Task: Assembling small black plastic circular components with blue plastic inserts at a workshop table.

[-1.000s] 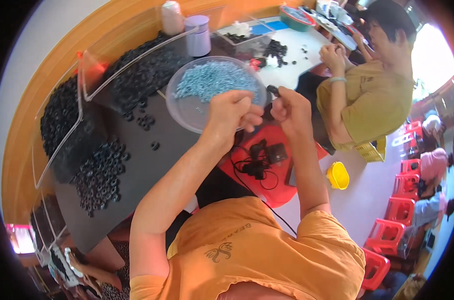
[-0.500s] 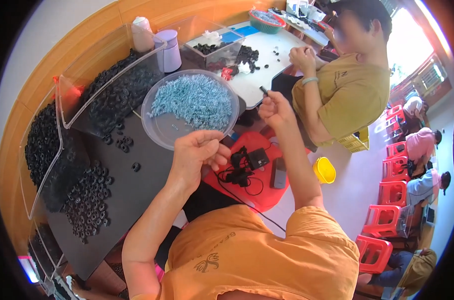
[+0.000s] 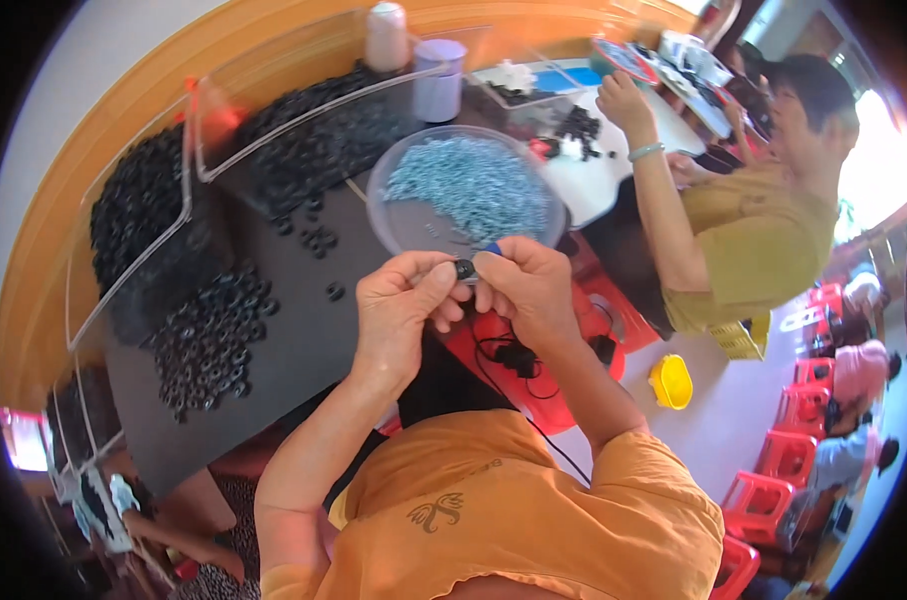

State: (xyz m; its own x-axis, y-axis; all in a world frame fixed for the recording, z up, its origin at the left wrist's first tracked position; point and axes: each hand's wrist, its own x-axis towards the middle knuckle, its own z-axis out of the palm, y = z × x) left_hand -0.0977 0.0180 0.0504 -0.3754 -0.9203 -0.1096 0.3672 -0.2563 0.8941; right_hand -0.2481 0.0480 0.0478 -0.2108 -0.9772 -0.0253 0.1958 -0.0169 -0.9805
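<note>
In front of my body my two hands meet, just below the near rim of a clear round bowl of small pale-blue coils that look like springs. My left hand pinches a small round black part between thumb and fingertips. Pressed up against the same part from the other side, my right hand has thumb and fingers closed. What lies inside its fingers is hidden. Loose black ring-shaped parts are spread on the dark tabletop to the left.
Clear bins hold heaps of black parts along the wall. A lavender container stands behind the bowl. To my right are a red stool with black cords, a yellow bucket and a seated person at a white table.
My right hand has come in from the right to meet my left hand at the round black part. The view has shifted left. The co-worker's near arm has risen.
</note>
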